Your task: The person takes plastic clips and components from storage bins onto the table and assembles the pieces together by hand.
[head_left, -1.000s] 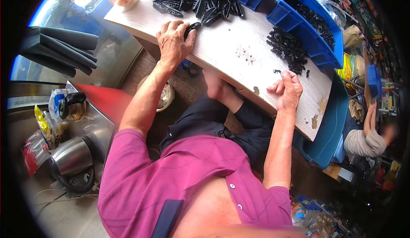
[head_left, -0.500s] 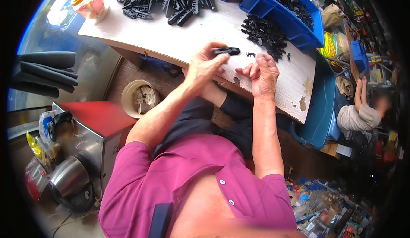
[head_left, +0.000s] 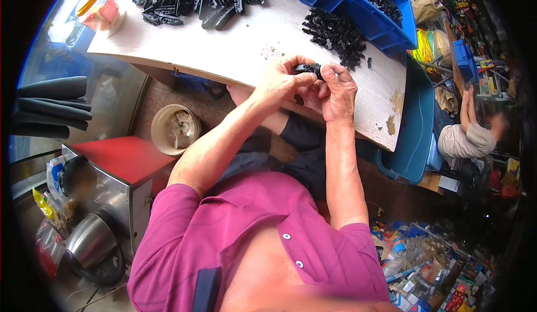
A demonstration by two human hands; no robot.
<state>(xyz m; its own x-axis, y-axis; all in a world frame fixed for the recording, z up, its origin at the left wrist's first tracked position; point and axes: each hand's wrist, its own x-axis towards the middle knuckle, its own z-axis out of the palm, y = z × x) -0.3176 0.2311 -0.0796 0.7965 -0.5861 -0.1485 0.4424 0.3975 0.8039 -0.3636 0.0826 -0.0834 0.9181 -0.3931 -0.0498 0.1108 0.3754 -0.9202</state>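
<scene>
In front of me, over the near edge of the white table (head_left: 224, 52), my left hand (head_left: 275, 86) grips an oblong black plastic part (head_left: 304, 67) between thumb and fingers. My right hand (head_left: 340, 96) meets it there, thumb and fingertips closed at the part's right end. A small black piece appears pinched at that end; the fingers partly hide it. Beyond my right hand lies a heap of small black plastic pieces (head_left: 335, 39). Farther left, at the back, is a pile of long black plastic parts (head_left: 196, 1).
A blue bin (head_left: 358, 18) of black pieces stands at the back right. A lidded tub (head_left: 98, 10) sits on the far left corner. Below are a waste bucket (head_left: 162, 135), a red-topped cabinet (head_left: 120, 158) and a teal tub (head_left: 414, 127). Another person (head_left: 467, 138) is at far right.
My hands were apart and have come together, with my right fingertips now at the black part's end. The whole view has shifted slightly.
</scene>
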